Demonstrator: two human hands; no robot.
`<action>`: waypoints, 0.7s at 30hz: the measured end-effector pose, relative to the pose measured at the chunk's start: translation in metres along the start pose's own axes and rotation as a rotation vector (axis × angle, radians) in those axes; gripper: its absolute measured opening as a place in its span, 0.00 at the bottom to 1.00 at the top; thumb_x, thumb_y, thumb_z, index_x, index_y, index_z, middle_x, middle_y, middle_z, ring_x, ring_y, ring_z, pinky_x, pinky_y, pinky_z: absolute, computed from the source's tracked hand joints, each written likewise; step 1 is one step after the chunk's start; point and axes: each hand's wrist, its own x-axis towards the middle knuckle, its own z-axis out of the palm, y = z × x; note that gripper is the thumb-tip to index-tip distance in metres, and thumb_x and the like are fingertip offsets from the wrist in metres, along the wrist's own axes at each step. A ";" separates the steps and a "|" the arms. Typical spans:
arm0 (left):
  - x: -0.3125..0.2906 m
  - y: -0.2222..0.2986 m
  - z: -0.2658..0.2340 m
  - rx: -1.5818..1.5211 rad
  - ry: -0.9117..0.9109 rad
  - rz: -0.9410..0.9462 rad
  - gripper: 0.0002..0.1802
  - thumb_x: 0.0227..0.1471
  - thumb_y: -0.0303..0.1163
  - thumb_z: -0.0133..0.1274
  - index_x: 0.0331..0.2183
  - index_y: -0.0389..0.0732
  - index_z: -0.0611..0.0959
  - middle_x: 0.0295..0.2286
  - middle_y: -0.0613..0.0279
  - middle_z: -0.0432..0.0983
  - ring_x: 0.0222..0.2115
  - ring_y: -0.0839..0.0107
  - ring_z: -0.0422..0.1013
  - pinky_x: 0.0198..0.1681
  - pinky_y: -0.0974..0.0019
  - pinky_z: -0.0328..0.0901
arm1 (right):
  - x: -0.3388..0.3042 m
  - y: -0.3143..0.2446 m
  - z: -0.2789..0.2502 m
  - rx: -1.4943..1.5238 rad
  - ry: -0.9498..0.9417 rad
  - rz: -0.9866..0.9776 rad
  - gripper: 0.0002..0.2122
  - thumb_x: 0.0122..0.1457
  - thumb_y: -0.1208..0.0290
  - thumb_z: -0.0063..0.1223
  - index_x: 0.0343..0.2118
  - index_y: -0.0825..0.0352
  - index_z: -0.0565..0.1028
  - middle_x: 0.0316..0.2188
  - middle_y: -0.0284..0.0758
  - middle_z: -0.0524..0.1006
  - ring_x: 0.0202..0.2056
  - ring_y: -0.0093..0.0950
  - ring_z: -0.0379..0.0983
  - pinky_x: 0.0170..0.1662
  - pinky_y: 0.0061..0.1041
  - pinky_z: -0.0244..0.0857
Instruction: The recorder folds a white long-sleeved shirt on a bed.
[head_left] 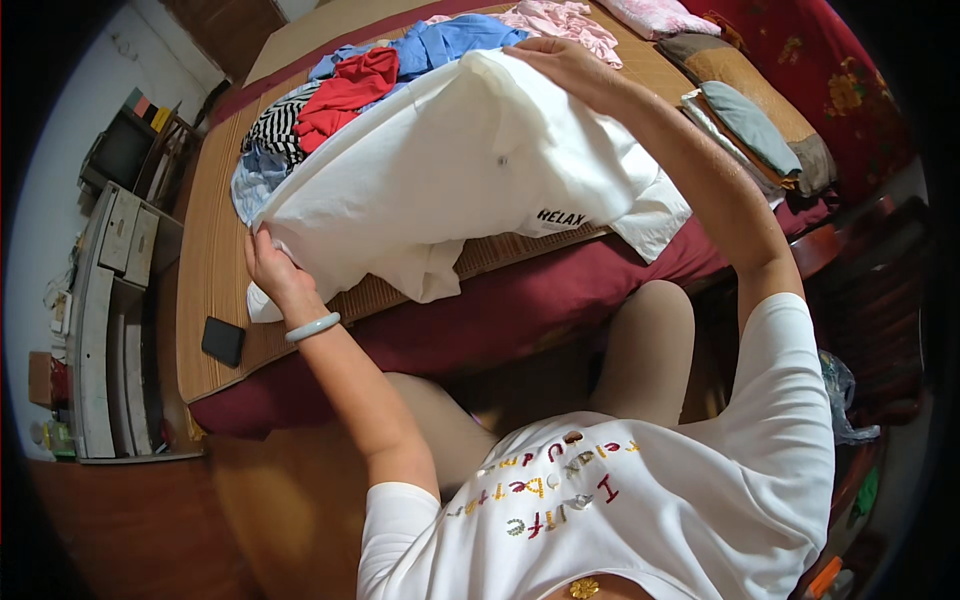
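Note:
A white T-shirt (pixel 400 180) with small dark print is stretched between my two hands over the bed. My left hand (pixel 278 268), with a pale bangle at the wrist, pinches its edge at the left. Farther away and to the right, my right hand (pixel 568 68) grips the raised far edge. Loose folds droop from the shirt onto the mat and the bed's near edge. Behind it lies a heap of clothes: a red garment (pixel 350 95), a black-and-white striped one (pixel 280 125) and a blue one (pixel 450 45).
A woven mat (pixel 205 240) covers the bed, with a black phone-like object (pixel 222 341) at its near left corner. Folded clothes (pixel 745 130) are stacked at the right beside a brown pillow (pixel 715 75). A grey desk (pixel 110 330) stands left of the bed.

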 end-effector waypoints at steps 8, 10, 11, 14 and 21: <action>-0.007 0.005 0.008 0.111 -0.144 0.141 0.10 0.60 0.22 0.54 0.43 0.31 0.81 0.39 0.60 0.80 0.39 0.74 0.74 0.47 0.69 0.68 | 0.006 -0.007 -0.046 -0.409 0.159 -0.017 0.23 0.64 0.47 0.54 0.51 0.61 0.82 0.44 0.31 0.83 0.47 0.21 0.76 0.51 0.25 0.68; -0.006 0.002 0.007 0.142 -0.170 0.154 0.10 0.59 0.22 0.55 0.43 0.31 0.81 0.39 0.60 0.80 0.38 0.74 0.74 0.46 0.70 0.68 | 0.010 0.002 -0.051 -0.379 0.201 0.000 0.22 0.65 0.48 0.54 0.51 0.63 0.81 0.44 0.30 0.83 0.47 0.20 0.76 0.52 0.24 0.67; -0.007 0.001 0.007 0.170 -0.176 0.164 0.09 0.59 0.22 0.55 0.43 0.31 0.81 0.38 0.60 0.81 0.38 0.74 0.74 0.46 0.70 0.68 | 0.011 0.005 -0.054 -0.374 0.205 -0.036 0.22 0.64 0.47 0.54 0.51 0.59 0.82 0.43 0.30 0.83 0.46 0.21 0.76 0.51 0.25 0.67; -0.008 0.000 0.008 0.250 -0.188 0.199 0.09 0.59 0.22 0.55 0.42 0.31 0.82 0.37 0.60 0.81 0.37 0.75 0.74 0.46 0.70 0.68 | 0.015 0.006 -0.063 -0.353 0.215 -0.043 0.22 0.63 0.44 0.52 0.50 0.53 0.83 0.43 0.28 0.83 0.44 0.22 0.77 0.49 0.27 0.69; -0.009 0.005 0.010 0.667 -0.118 0.286 0.12 0.57 0.35 0.59 0.38 0.35 0.85 0.34 0.59 0.83 0.35 0.68 0.77 0.42 0.64 0.69 | 0.000 -0.024 -0.054 -0.014 0.137 0.090 0.19 0.65 0.49 0.53 0.50 0.56 0.82 0.47 0.29 0.80 0.46 0.20 0.76 0.48 0.24 0.70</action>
